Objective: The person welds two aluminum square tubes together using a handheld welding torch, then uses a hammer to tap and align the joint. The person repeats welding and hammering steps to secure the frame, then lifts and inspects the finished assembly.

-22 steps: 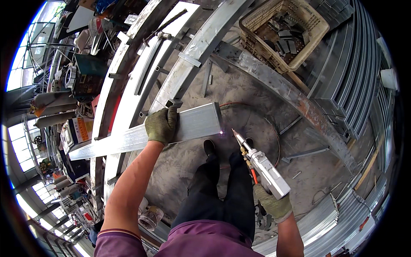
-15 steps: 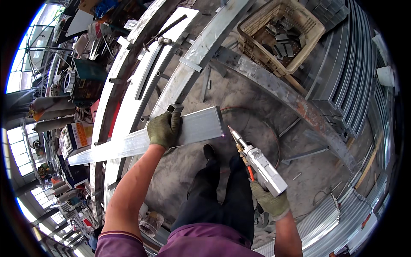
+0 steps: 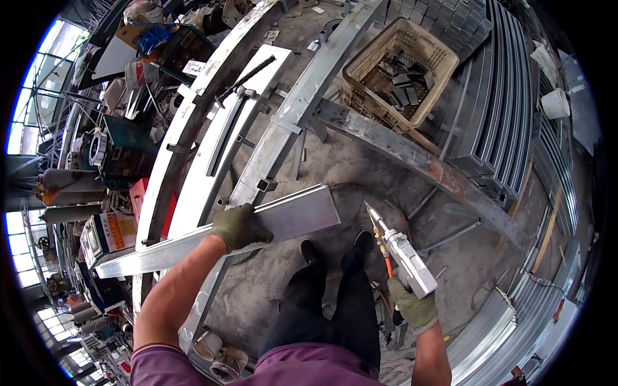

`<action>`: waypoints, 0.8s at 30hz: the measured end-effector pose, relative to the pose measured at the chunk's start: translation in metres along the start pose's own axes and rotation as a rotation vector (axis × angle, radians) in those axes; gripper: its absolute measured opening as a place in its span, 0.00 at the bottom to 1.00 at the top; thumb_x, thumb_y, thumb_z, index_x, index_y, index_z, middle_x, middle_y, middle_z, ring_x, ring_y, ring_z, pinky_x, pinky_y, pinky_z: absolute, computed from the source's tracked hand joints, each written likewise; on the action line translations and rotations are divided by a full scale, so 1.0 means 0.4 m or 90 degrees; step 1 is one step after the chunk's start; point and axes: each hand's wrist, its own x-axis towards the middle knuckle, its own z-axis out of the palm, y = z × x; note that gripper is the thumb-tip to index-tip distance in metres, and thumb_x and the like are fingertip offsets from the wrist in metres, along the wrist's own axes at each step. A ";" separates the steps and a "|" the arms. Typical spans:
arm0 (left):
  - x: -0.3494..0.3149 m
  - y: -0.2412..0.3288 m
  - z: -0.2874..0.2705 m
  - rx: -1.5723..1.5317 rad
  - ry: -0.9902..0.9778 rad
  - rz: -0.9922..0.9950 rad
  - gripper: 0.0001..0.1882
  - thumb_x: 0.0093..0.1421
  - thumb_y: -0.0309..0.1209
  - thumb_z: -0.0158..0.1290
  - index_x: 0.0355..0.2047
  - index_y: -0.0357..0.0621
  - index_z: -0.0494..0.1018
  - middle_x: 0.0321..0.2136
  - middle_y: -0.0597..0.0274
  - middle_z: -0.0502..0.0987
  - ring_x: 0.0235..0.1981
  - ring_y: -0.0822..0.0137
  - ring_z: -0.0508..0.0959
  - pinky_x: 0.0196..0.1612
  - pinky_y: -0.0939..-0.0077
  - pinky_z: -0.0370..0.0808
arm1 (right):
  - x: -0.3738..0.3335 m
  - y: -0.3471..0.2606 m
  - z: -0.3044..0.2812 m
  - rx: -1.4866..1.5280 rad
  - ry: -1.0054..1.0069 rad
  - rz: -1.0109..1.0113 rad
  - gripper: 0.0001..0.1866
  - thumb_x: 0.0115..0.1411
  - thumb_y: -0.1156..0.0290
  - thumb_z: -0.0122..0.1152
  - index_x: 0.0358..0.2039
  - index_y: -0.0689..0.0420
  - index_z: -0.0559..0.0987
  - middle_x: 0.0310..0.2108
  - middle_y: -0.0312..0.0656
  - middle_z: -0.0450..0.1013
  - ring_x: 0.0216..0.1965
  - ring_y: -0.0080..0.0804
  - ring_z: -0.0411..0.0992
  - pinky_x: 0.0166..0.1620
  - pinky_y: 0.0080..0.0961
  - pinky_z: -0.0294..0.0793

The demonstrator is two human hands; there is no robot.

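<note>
My gloved left hand (image 3: 241, 228) is closed around a long, flat silver metal profile (image 3: 302, 215). The profile slants up to the right, and its far left part passes over pale steel beams. In my gloved right hand (image 3: 415, 305) is a silver welding gun (image 3: 405, 254) with a pointed copper-coloured tip and an orange part along its side. The gun's tip points up and left, a short way right of the profile's end and apart from it. Some fingers of my right hand are hidden behind the gun's body.
A dirty cream crate (image 3: 444, 83) of small metal pieces stands at the upper right, beside stacked metal profiles (image 3: 496, 128). A rusty beam (image 3: 412, 157) crosses below it. On a white panel at the upper left lies a hammer (image 3: 243, 93). Two tubs (image 3: 228, 363) stand by my legs.
The profile's right end has dropped lower in view with my left hand. The welding gun has shifted slightly down and right. A small bright spot at the profile's corner no longer shows.
</note>
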 end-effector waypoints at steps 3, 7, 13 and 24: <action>-0.056 0.005 0.053 -0.030 0.116 0.008 0.41 0.49 0.67 0.73 0.47 0.44 0.81 0.45 0.47 0.86 0.47 0.47 0.87 0.51 0.53 0.82 | -0.017 -0.008 -0.005 0.020 0.001 0.048 0.11 0.65 0.79 0.71 0.48 0.59 0.83 0.29 0.28 0.74 0.26 0.15 0.71 0.29 0.21 0.72; -0.064 -0.023 0.196 0.031 0.311 0.075 0.37 0.49 0.66 0.72 0.40 0.44 0.79 0.38 0.49 0.85 0.41 0.46 0.85 0.45 0.52 0.81 | -0.019 -0.013 0.002 0.045 0.032 0.045 0.10 0.64 0.76 0.72 0.45 0.61 0.83 0.31 0.33 0.78 0.30 0.21 0.76 0.34 0.26 0.77; -0.068 -0.024 0.294 0.042 0.357 0.122 0.29 0.59 0.60 0.67 0.38 0.46 0.77 0.35 0.50 0.84 0.37 0.45 0.85 0.40 0.49 0.78 | -0.019 -0.017 0.004 0.039 0.054 0.062 0.11 0.63 0.75 0.73 0.46 0.62 0.83 0.34 0.36 0.80 0.33 0.23 0.78 0.38 0.28 0.80; -0.083 -0.103 0.104 -0.183 0.344 0.148 0.27 0.61 0.48 0.71 0.50 0.41 0.81 0.45 0.51 0.86 0.47 0.48 0.86 0.51 0.57 0.83 | -0.013 -0.031 0.015 0.045 0.060 0.034 0.10 0.64 0.78 0.73 0.46 0.61 0.84 0.35 0.32 0.79 0.30 0.17 0.75 0.32 0.23 0.76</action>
